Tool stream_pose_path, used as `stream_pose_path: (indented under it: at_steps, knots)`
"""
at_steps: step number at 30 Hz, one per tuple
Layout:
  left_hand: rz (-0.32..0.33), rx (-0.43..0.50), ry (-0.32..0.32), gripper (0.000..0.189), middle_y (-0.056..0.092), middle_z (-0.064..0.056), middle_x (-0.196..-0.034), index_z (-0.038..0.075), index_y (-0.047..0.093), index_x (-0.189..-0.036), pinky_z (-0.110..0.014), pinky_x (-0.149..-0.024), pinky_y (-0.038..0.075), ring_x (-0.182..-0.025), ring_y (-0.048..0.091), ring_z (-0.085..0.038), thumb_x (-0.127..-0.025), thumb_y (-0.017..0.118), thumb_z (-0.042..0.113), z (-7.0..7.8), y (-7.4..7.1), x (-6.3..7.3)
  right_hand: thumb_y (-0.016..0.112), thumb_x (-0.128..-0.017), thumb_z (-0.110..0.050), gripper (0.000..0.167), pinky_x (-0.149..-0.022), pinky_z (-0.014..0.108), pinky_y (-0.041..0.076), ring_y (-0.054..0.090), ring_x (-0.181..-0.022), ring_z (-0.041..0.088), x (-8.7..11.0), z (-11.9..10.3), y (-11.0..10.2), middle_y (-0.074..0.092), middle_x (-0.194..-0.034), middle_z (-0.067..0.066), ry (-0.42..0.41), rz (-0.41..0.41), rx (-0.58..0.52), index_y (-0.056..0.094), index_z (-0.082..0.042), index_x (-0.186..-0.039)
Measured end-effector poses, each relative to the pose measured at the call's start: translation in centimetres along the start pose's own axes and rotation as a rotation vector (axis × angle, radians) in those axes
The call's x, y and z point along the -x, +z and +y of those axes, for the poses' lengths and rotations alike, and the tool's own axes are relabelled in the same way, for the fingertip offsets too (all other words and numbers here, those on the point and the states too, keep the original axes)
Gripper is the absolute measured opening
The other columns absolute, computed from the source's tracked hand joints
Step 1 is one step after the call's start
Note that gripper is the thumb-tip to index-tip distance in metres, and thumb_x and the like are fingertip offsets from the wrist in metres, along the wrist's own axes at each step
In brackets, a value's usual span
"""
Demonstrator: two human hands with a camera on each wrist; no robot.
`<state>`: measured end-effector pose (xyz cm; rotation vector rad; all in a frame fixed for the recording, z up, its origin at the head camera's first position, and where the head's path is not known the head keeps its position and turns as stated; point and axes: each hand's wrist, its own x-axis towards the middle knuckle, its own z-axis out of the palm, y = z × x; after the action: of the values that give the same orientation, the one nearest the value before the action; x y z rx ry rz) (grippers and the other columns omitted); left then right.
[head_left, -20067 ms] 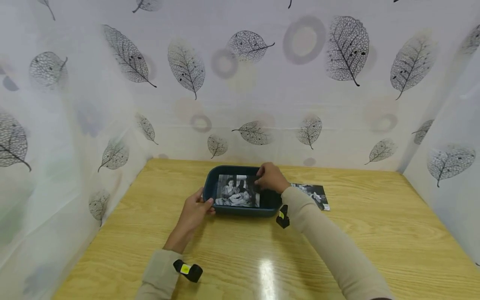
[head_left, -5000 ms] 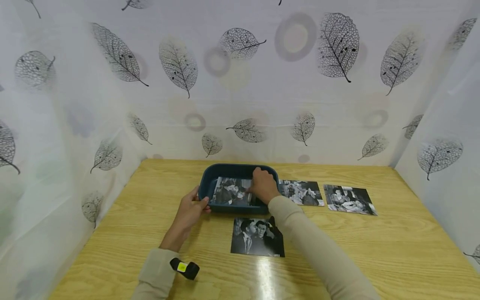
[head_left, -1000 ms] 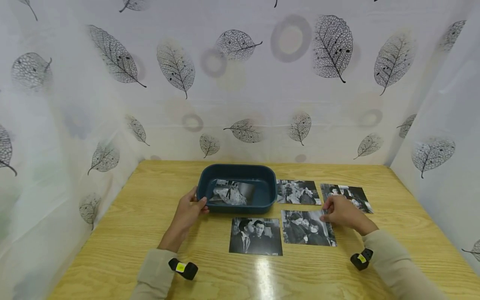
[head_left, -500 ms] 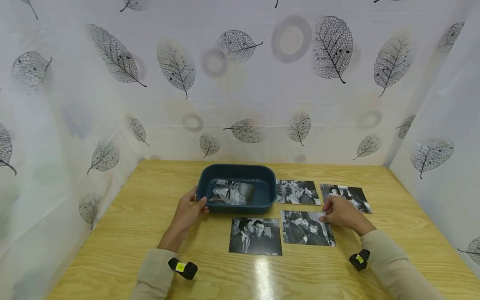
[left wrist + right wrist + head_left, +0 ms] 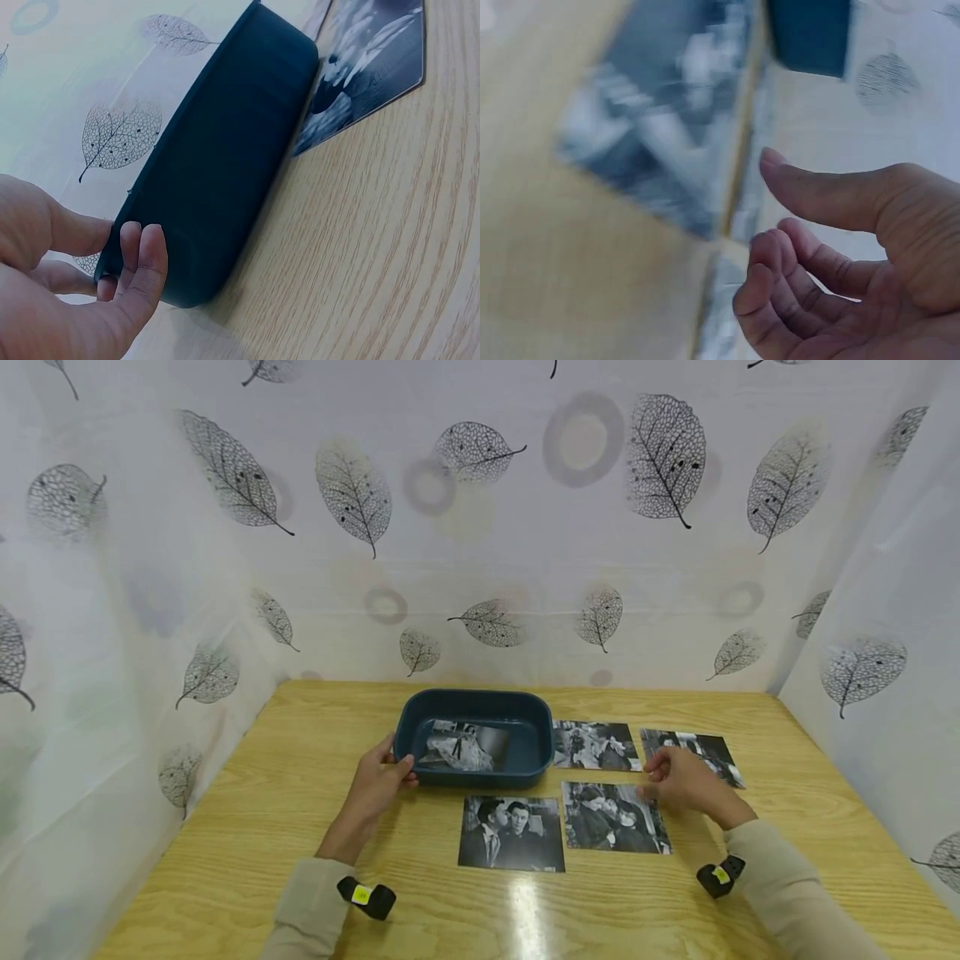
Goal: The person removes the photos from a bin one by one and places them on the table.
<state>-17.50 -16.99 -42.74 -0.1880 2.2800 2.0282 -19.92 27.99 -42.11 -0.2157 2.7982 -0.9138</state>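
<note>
My left hand (image 5: 375, 785) grips the near left corner of a dark teal plastic tray (image 5: 536, 768). In the left wrist view, thumb and fingers pinch its rim (image 5: 124, 217). A black-and-white photo (image 5: 465, 747) lies inside, toward the left. My right hand (image 5: 686, 787) hovers at the right edge of a photo (image 5: 611, 818) that lies flat in the front row, showing people close together. Seen from the right wrist, thumb and curved fingers stand apart with nothing between them, and the photo (image 5: 667, 112) is blurred beyond.
Left of that photo lies another (image 5: 512, 833), showing two people. Behind are a photo (image 5: 597, 745) against the tray's right side and a photo (image 5: 727, 760) partly hidden by my right hand. A leaf-patterned curtain (image 5: 480, 543) closes off the wooden table's (image 5: 337, 710) back and sides.
Over the longer span, photos have come from the tray onto the table in two rows. Within the last half second my right hand has let go of the front right photo and lifted slightly.
</note>
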Motion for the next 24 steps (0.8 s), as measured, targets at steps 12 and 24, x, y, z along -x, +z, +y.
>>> stream_pose_path:
  at_steps: [12,24]
  knots:
    - [0.011,0.008,-0.01,0.066,0.035,-0.013,-0.112,0.001,0.015,-0.161,-0.031,-0.081,0.062,-0.088,0.059,-0.016,-0.105,0.05,0.001,0.0,0.0,-0.2,0.074,-0.095,-0.025,0.037,-0.077,0.047,0.061,0.067,-0.095,0.034,-2.7,-7.6,-2.9,0.065,-0.105,0.017,-0.174,0.164,-0.064,0.063,0.003,-0.117]
    - [0.02,0.013,-0.022,0.067,0.035,-0.012,-0.11,0.0,0.015,-0.161,-0.037,-0.087,0.06,-0.088,0.059,-0.015,-0.105,0.051,0.002,0.2,0.0,-0.3,0.077,-0.092,-0.018,0.041,-0.086,0.048,0.059,0.065,-0.099,0.034,-7.0,-14.9,1.4,0.065,-0.116,0.024,-0.347,0.065,0.03,0.063,0.007,-0.123]
